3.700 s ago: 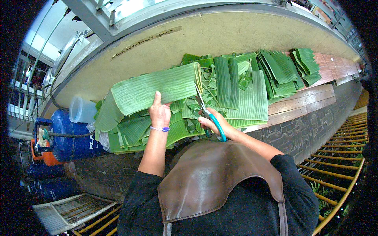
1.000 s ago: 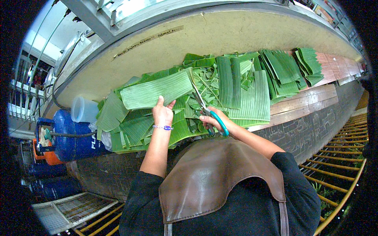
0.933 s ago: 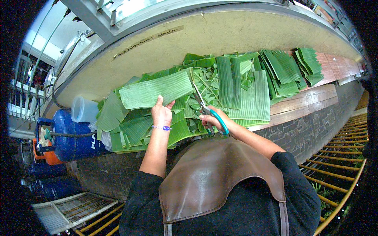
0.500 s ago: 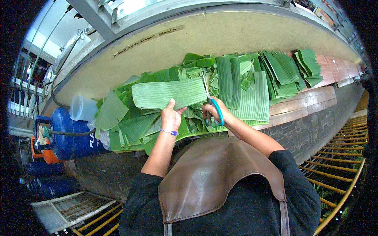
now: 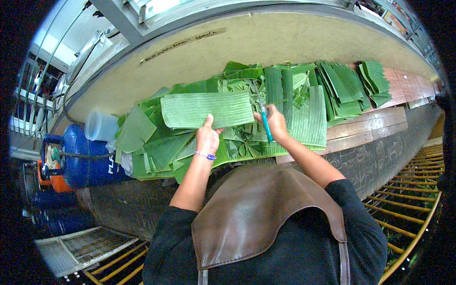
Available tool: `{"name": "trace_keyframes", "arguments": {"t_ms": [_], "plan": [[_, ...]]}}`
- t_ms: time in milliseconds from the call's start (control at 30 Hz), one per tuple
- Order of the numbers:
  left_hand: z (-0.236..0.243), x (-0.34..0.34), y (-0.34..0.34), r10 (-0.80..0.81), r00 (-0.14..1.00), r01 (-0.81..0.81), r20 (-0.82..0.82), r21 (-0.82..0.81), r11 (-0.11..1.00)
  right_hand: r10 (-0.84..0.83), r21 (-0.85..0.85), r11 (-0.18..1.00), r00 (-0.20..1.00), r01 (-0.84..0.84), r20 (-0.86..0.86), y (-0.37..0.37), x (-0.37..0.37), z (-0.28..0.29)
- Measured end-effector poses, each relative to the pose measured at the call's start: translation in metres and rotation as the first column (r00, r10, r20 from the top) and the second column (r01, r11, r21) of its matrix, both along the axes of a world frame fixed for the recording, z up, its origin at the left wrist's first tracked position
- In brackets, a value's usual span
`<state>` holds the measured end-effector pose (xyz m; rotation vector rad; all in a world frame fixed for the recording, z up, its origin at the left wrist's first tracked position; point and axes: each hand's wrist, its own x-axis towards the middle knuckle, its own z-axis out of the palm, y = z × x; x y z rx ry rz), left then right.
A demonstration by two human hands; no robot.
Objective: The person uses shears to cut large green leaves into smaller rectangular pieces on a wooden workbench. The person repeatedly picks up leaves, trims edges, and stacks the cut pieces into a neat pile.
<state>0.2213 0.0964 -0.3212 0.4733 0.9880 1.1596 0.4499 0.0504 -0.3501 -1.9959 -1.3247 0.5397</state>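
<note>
My left hand [image 5: 207,138] grips a long rectangular piece of pale green leaf [image 5: 204,107] by its lower edge, thumb on top and fingers underneath. My right hand [image 5: 274,119] is closed on scissors with teal handles [image 5: 267,127]; their blades point away from me, just past the leaf's right end. Beneath and around both hands lies a pile of green leaves and small cut scraps [image 5: 161,152]. Folded dark leaves [image 5: 274,95] lie right of the scissors, and layered stacks [image 5: 339,83] farther right.
A pale wall [image 5: 199,57] runs behind the leaves. A blue container [image 5: 90,161], a clear tub [image 5: 99,124] and an orange object [image 5: 61,183] are at the left. Wooden boards [image 5: 375,118] extend rightward above dark paving [image 5: 365,161]. Yellow railing [image 5: 399,204] curves along the lower right.
The held leaf has moved right and now lies more level. My right hand and the scissors have moved up and slightly right, the handles turning more edge-on.
</note>
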Motion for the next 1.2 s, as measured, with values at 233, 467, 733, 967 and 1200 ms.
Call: {"name": "trace_keyframes", "arguments": {"t_ms": [233,467,733,967,1200], "plan": [[0.007,-0.009,0.007,-0.02,0.998,0.031,-0.065,0.166,0.986,0.208,-0.349,0.937,0.855,-0.034,0.475,0.021,0.078,-0.02],[0.013,0.008,0.01,-0.047,0.75,0.353,-0.66,0.339,0.872,0.594,-0.425,0.782,0.752,-0.456,0.285,0.026,0.073,0.028],[0.047,0.047,0.004,-0.093,0.492,0.723,-0.866,0.347,0.598,0.596,0.261,0.738,0.783,-0.622,0.178,0.007,0.021,0.057],[0.005,0.052,0.011,-0.063,0.222,0.734,-0.973,0.124,0.667,0.478,0.244,0.84,0.874,-0.484,0.086,0.009,0.014,0.003],[-0.012,0.064,0.017,0.134,0.337,0.694,-0.932,0.342,0.633,0.402,0.204,0.898,0.915,-0.39,-0.02,0.008,0.007,0.019]]}}
